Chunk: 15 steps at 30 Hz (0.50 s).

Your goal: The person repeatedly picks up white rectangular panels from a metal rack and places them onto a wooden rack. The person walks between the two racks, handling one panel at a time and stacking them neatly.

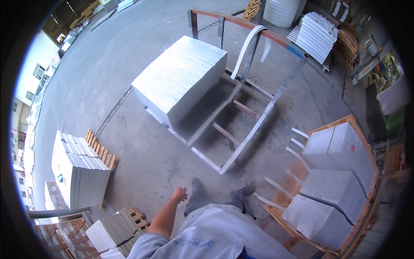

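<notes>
My left hand (pixel 180 195) hangs beside my left leg with its fingers loosely apart and nothing in it. My right hand (pixel 290 243) shows dimly at the lower edge, next to the wooden crate, and its fingers cannot be made out. Ahead of my feet is a metal frame rack (pixel 202 159) with a raised rail. A large block of stacked white stone slabs (pixel 181 71) rests on the rack's far left part. White straps (pixel 246 47) hang over the rail. To the right, the wooden crate (pixel 364 134) holds pale stone stacks (pixel 321 190).
Slab stacks (pixel 79 172) on a pallet (pixel 101 149) stand at the left, with more slabs (pixel 114 231) at the lower left. Pale strips (pixel 278 186) stick out from the crate. Another white stack (pixel 315 36) and a white tank (pixel 281 12) are at the far right.
</notes>
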Motion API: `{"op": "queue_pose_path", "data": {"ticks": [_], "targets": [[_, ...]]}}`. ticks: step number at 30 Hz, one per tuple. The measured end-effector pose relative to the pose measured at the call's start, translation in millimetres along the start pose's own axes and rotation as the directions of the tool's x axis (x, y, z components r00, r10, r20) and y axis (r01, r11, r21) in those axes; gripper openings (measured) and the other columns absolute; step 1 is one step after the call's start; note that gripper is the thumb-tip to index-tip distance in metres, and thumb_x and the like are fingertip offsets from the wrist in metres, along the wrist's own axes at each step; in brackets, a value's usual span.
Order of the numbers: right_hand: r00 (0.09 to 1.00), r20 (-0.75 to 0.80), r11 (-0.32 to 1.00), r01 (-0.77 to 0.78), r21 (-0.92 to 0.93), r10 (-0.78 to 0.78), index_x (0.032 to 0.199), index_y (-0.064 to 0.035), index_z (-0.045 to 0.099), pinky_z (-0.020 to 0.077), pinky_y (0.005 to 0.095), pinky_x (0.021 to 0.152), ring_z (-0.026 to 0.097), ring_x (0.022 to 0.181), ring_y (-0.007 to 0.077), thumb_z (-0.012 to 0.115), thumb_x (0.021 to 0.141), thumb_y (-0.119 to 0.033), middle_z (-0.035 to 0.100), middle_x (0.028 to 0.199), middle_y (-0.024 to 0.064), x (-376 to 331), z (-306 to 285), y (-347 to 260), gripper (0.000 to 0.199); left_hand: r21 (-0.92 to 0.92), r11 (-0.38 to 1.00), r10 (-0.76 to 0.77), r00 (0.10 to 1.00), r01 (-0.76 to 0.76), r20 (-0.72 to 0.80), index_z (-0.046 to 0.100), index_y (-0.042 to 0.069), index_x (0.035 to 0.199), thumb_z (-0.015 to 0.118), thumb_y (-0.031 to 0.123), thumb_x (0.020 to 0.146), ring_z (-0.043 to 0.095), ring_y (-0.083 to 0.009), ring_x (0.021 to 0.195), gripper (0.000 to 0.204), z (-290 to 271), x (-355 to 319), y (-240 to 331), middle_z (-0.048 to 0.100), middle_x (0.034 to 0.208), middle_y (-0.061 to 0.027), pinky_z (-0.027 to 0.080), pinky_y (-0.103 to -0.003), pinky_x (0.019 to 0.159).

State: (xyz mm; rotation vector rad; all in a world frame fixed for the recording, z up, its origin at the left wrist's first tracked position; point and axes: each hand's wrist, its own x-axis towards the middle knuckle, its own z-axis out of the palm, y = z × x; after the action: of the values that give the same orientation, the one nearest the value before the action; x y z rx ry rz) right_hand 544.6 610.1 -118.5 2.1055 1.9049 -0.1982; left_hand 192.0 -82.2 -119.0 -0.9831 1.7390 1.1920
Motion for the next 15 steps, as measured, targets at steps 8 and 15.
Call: {"op": "queue_pose_path", "data": {"ticks": [8,15], "targets": [[0.729,0.36,0.811,0.548,0.205,-0.583,0.091,-0.0024,0.049,0.0451,0.0354,0.05,0.056,0.063,0.0238,0.048,0.086,-0.036,0.052,0.077,0.0109,-240.9,79.4,-151.5,0.034,-0.121,0.992,-0.033,0.997,0.025,-0.068,0.053,-0.005,0.101,0.043,0.031,0.086,0.064,-0.0265,0.065,0.04,-144.5,36.9,-45.1,0.064,0.086,-0.0181,0.05,-0.035,0.053],[0.533,0.598,0.782,0.23,0.579,-0.599,0.072,-0.0054,0.049,0.0378,0.0301,0.038,0.051,0.046,0.0173,0.049,0.086,-0.037,0.049,0.059,0.0064,-378.9,62.2,-297.0,0.034,-0.355,0.93,0.044,0.989,-0.093,-0.143,0.051,-0.003,0.106,0.043,0.03,0.086,0.064,-0.0273,0.067,0.04,-212.4,16.7,-29.5,0.062,0.088,-0.0194,0.05,-0.036,0.056]]}}
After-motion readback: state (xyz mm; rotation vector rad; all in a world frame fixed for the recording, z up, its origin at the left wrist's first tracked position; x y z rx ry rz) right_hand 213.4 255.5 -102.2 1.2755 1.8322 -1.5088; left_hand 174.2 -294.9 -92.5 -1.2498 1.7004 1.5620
